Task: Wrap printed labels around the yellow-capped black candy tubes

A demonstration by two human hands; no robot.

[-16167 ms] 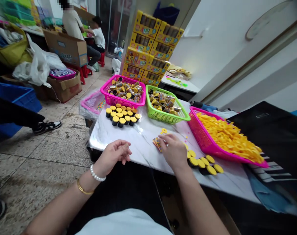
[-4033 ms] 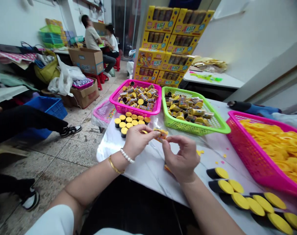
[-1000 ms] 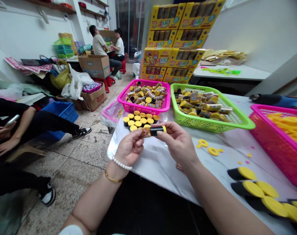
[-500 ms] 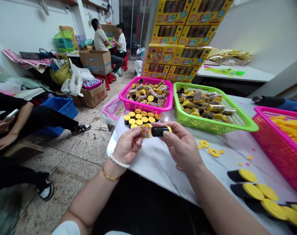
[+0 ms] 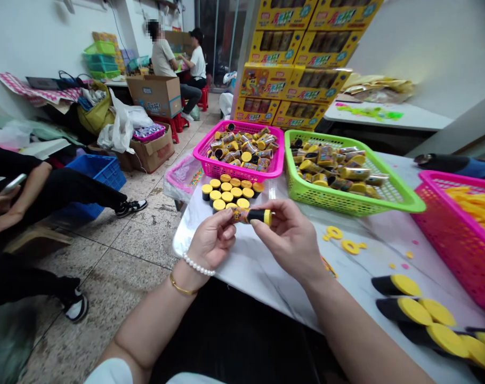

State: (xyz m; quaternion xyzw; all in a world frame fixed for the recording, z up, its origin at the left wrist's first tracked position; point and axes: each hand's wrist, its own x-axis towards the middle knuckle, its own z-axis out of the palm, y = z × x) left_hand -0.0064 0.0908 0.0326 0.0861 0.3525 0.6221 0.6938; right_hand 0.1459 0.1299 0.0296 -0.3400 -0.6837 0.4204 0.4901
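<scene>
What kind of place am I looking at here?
Probably a small packing workshop: a green basket of little containers, stacked yellow boxes, and people seated farther back.

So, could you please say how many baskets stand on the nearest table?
3: a pink basket at left, a green basket beside it, a yellow-filled pink basket at right, partly cropped.
</scene>
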